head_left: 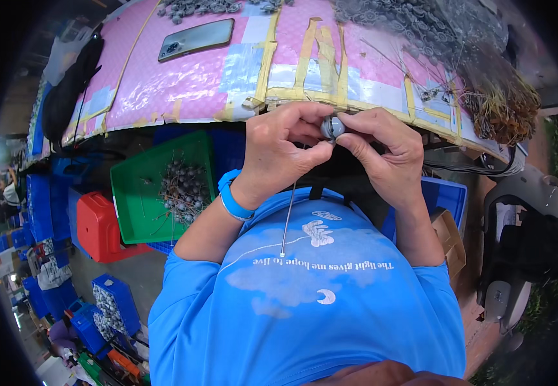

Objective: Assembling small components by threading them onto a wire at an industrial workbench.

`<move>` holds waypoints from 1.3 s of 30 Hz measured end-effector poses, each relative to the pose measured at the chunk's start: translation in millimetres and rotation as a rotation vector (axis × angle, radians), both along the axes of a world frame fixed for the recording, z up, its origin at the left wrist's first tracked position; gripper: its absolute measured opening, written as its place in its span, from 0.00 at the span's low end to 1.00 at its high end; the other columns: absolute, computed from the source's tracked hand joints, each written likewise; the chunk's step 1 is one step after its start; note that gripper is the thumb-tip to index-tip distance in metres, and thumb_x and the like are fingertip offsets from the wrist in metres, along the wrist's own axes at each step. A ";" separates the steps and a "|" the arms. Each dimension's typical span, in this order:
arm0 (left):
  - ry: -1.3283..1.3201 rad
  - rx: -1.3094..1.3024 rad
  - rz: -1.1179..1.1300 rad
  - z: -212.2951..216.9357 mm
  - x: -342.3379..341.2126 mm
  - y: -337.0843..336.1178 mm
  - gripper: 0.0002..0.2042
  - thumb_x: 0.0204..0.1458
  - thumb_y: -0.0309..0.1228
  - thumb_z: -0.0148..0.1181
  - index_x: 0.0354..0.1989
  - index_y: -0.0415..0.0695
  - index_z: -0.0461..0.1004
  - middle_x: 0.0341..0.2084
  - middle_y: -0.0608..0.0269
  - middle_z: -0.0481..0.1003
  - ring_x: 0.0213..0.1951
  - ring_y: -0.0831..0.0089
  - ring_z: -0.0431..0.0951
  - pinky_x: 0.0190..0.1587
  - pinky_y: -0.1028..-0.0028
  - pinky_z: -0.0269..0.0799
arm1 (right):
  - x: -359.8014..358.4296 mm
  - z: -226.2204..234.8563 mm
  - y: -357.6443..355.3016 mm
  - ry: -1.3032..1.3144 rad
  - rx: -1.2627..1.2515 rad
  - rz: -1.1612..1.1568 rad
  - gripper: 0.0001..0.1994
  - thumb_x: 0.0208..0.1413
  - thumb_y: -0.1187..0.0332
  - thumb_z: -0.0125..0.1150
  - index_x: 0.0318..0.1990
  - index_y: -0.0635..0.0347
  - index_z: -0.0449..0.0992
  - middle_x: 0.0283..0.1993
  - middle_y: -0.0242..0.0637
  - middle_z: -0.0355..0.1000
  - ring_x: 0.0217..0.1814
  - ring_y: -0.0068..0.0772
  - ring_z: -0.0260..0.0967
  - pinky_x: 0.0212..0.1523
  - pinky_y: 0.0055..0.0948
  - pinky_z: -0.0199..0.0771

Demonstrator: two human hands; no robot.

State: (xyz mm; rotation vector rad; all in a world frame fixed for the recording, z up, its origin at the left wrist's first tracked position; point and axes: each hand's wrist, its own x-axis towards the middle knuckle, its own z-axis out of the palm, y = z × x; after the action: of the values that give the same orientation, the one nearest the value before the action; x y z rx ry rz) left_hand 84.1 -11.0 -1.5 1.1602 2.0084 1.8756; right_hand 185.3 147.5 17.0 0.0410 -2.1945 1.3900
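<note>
Just off the table's near edge, both my hands pinch one small grey round part (332, 127) with a lighter ring or seam across it. My left hand (272, 147) grips it from the left between thumb and fingers, with a blue band on that wrist. From the other side my right hand (388, 147) closes thumb and forefinger on it. A thin grey cable (288, 222) hangs below my left hand, and its pale tip lies against my blue shirt. Whether the cable joins the round part is hidden by the fingers.
A pink-covered, taped table (163, 96) carries a phone (196, 40), heaped grey parts (401, 26) and a brown wire bundle (501, 106). At left sit a green tray (134, 215) of wired round parts and a red stool-like object (95, 225). A blue crate (446, 193) stands at right.
</note>
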 end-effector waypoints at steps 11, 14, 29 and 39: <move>0.312 -0.041 0.041 7.6 -14.3 12.4 0.19 0.37 0.16 0.68 0.42 0.38 0.79 0.29 0.62 0.79 0.30 0.75 0.83 0.32 0.78 0.81 | -8.9 -11.7 7.9 -0.260 -0.558 0.028 0.11 0.52 0.80 0.66 0.44 0.67 0.80 0.39 0.35 0.78 0.39 0.22 0.75 0.42 0.22 0.76; 0.020 0.059 -0.143 13.5 -17.7 15.6 0.22 0.40 0.13 0.64 0.48 0.41 0.80 0.47 0.54 0.78 0.36 0.75 0.83 0.38 0.77 0.82 | -9.7 -22.4 29.4 -0.202 -0.671 0.167 0.12 0.57 0.74 0.64 0.48 0.67 0.77 0.44 0.38 0.78 0.47 0.27 0.75 0.54 0.29 0.74; -0.234 0.045 -0.120 21.3 -5.2 26.0 0.25 0.45 0.12 0.64 0.56 0.35 0.72 0.47 0.57 0.76 0.42 0.72 0.81 0.46 0.73 0.81 | -28.8 -34.2 16.7 -0.002 -0.980 0.286 0.14 0.61 0.72 0.61 0.51 0.71 0.71 0.44 0.42 0.76 0.45 0.26 0.75 0.47 0.24 0.75; 0.048 0.008 -0.137 18.6 -19.0 -6.0 0.12 0.49 0.18 0.67 0.43 0.33 0.77 0.45 0.55 0.75 0.41 0.74 0.80 0.42 0.78 0.80 | -10.4 -23.4 7.8 0.014 -0.534 0.196 0.14 0.58 0.74 0.64 0.51 0.70 0.75 0.48 0.40 0.75 0.50 0.27 0.73 0.53 0.25 0.72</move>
State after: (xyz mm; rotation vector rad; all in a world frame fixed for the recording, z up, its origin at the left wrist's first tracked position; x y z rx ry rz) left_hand 65.1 -17.0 17.1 1.3208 1.8937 1.8085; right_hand 174.9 155.3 -6.4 0.0724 -1.7770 2.0354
